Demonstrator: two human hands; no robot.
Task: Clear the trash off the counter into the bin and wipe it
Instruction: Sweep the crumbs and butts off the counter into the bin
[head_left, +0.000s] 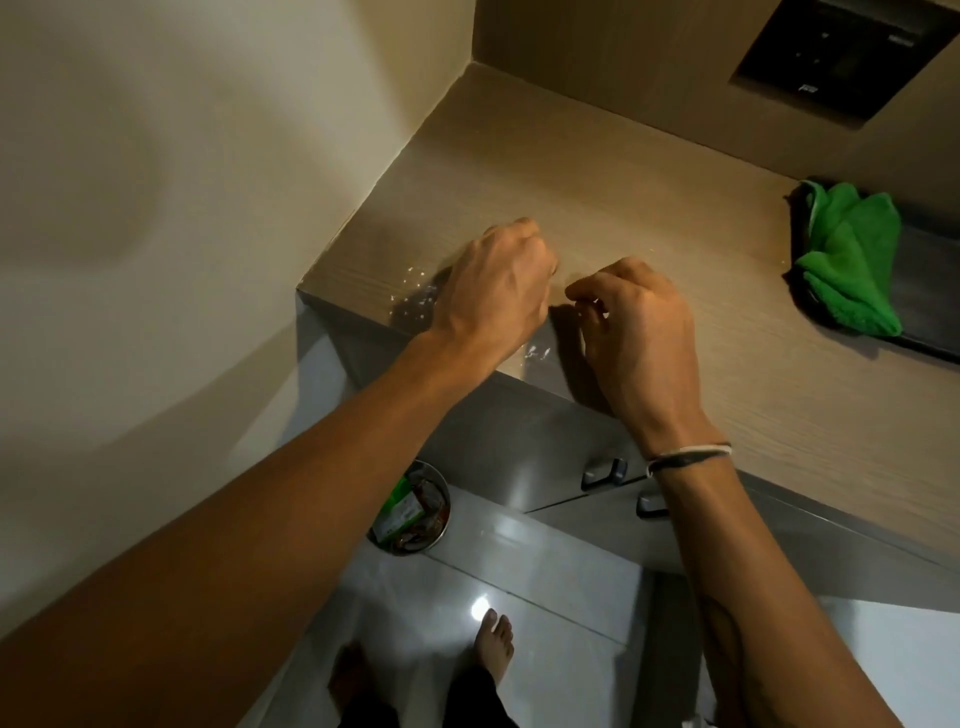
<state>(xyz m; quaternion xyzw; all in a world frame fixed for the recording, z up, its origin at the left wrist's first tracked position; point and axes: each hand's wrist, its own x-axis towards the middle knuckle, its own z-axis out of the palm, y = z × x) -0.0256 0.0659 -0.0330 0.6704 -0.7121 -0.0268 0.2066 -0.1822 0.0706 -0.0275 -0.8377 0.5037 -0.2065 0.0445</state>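
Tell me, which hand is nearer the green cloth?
Right. The right hand hovers mid-counter, with bare counter between it and the green cloth; the left hand is farther, by the crumbs.

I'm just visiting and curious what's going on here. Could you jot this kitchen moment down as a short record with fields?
place: wood-look counter meeting a wall corner
left hand: curled into a loose fist over the counter's front edge
right hand: fingers pinched together, just right of the left hand
crumbs: small pale bits scattered by the left hand
cloth: green, crumpled, lying at the right, untouched
bin: round, on the floor below the counter, wrappers inside
wiping: not yet begun
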